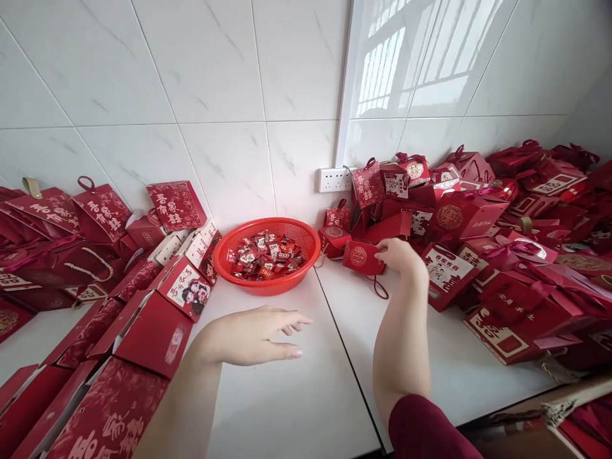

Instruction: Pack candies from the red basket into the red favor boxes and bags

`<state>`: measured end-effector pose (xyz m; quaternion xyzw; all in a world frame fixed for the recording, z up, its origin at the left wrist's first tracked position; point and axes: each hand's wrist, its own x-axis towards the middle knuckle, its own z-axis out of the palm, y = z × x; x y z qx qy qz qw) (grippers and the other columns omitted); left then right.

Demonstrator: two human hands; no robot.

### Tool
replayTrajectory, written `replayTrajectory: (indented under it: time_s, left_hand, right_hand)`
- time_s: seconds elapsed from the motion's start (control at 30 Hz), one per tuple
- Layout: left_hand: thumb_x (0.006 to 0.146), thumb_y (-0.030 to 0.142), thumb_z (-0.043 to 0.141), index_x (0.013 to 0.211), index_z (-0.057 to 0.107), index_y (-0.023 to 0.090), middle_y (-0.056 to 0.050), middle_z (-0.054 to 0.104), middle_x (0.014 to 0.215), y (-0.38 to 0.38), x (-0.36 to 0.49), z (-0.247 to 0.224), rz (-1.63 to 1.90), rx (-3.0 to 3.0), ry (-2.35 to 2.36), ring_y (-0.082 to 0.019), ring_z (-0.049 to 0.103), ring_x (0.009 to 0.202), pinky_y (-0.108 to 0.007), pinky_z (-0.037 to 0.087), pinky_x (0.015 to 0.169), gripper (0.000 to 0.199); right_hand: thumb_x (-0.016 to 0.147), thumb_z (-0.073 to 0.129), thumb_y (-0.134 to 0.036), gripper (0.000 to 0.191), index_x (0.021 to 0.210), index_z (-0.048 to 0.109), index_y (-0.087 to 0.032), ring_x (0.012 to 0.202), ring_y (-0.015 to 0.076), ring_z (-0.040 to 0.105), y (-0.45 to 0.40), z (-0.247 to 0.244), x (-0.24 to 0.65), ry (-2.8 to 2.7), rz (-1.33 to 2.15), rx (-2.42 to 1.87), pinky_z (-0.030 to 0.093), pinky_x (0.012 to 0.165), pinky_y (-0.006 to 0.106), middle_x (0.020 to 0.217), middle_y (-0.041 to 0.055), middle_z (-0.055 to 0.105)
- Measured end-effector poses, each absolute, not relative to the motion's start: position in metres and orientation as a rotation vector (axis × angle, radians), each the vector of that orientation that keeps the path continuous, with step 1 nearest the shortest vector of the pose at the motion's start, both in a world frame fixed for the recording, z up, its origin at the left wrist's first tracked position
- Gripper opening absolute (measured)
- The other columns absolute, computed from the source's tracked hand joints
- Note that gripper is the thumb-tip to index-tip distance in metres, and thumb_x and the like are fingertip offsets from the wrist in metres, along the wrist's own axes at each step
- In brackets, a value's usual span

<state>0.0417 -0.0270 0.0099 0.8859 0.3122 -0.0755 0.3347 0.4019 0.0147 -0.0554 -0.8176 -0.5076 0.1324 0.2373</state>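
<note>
My right hand [398, 255] is closed on the right end of a small red gift box [359, 256] with a round gold emblem. A dark red loop handle [379, 289] hangs from the box over the white table [287, 395]. My left hand [255, 335] is open above the table, fingers pointing right, with nothing in it. Beyond that hand, a round red plastic basket [268, 288] holds many small wrapped candies [268, 255] in red and white.
Rows of red gift boxes [153, 331] line the left side. More boxes [466, 217] are piled along the right. A power strip [335, 180] is on the tiled wall [215, 64]. At lower right is a cardboard carton [530, 427]. A dark seam [347, 347] crosses the tabletop.
</note>
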Motion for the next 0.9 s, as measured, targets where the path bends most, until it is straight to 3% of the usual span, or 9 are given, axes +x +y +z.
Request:
replayTrajectory:
  time_s: [0.1, 0.2, 0.33, 0.43, 0.57, 0.77, 0.9]
  left_hand:
    - [0.088, 0.054, 0.052, 0.137, 0.050, 0.028, -0.002, 0.055, 0.138, -0.022, 0.034, 0.013, -0.078, 2.325, 0.901, -0.021, 0.055, 0.123, -0.029, 0.042, 0.103, 0.055]
    - [0.089, 0.057, 0.047, 0.136, 0.050, 0.029, -0.003, 0.054, 0.139, -0.018, 0.029, 0.015, 0.100, 2.340, 1.020, -0.022, 0.055, 0.123, -0.031, 0.043, 0.100, 0.055]
    - [0.087, 0.061, 0.047, 0.134, 0.051, 0.030, -0.005, 0.063, 0.129, -0.017, 0.030, 0.013, 0.126, 2.315, 1.065, -0.025, 0.060, 0.115, -0.033, 0.048, 0.092, 0.057]
    - [0.080, 0.061, 0.056, 0.122, 0.060, 0.026, -0.007, 0.067, 0.120, -0.015, 0.030, 0.007, 0.064, 2.347, 1.158, -0.027, 0.063, 0.107, -0.032, 0.048, 0.086, 0.055]
    - [0.076, 0.060, 0.061, 0.113, 0.063, 0.023, -0.008, 0.070, 0.112, -0.011, 0.021, 0.001, 0.002, 2.336, 1.253, -0.028, 0.066, 0.100, -0.031, 0.049, 0.080, 0.052]
    - [0.080, 0.043, 0.057, 0.122, 0.058, 0.029, -0.004, 0.069, 0.116, -0.011, 0.003, 0.010, 0.055, 2.293, 1.224, -0.025, 0.066, 0.103, -0.029, 0.049, 0.079, 0.044]
    - [0.070, 0.032, 0.066, 0.128, 0.054, 0.029, -0.003, 0.068, 0.119, -0.011, -0.004, 0.012, -0.025, 2.327, 1.138, -0.023, 0.066, 0.102, -0.027, 0.049, 0.080, 0.059]
  right_hand:
    - [0.083, 0.055, -0.027, 0.032, 0.112, 0.064, -0.019, 0.069, 0.0155, 0.063, -0.012, -0.021, 0.377, -1.575, 0.301, -1.873, 0.046, 0.060, 0.026, 0.083, 0.0035, 0.070]
    - [0.087, 0.052, -0.034, 0.023, 0.097, 0.070, -0.022, 0.060, 0.0132, 0.060, -0.027, 0.001, 0.335, -1.940, 0.620, -1.484, 0.046, 0.056, 0.025, 0.073, -0.0008, 0.068]
    - [0.091, 0.049, -0.029, 0.025, 0.104, 0.069, -0.021, 0.080, 0.0144, 0.067, -0.021, 0.003, 0.271, -2.282, 0.997, -1.049, 0.052, 0.069, 0.025, 0.095, 0.0018, 0.072]
    - [0.089, 0.050, -0.019, 0.028, 0.112, 0.066, -0.021, 0.094, 0.0165, 0.066, -0.015, -0.008, 0.237, -2.507, 0.917, -0.924, 0.051, 0.078, 0.027, 0.110, 0.0039, 0.071]
    - [0.086, 0.052, -0.015, 0.032, 0.116, 0.062, -0.020, 0.097, 0.0204, 0.065, -0.021, -0.018, 0.220, -2.601, 0.723, -1.017, 0.049, 0.076, 0.029, 0.112, 0.0076, 0.069]
    - [0.088, 0.056, -0.023, 0.015, 0.100, 0.063, -0.017, 0.084, 0.0227, 0.063, -0.035, -0.025, 0.195, -2.622, 0.598, -0.970, 0.047, 0.070, 0.033, 0.095, 0.0090, 0.068]
    - [0.077, 0.070, -0.021, 0.022, 0.096, 0.060, -0.015, 0.092, 0.0221, 0.060, -0.025, -0.045, 0.165, -2.630, 0.685, -0.681, 0.048, 0.073, 0.032, 0.103, 0.0096, 0.065]
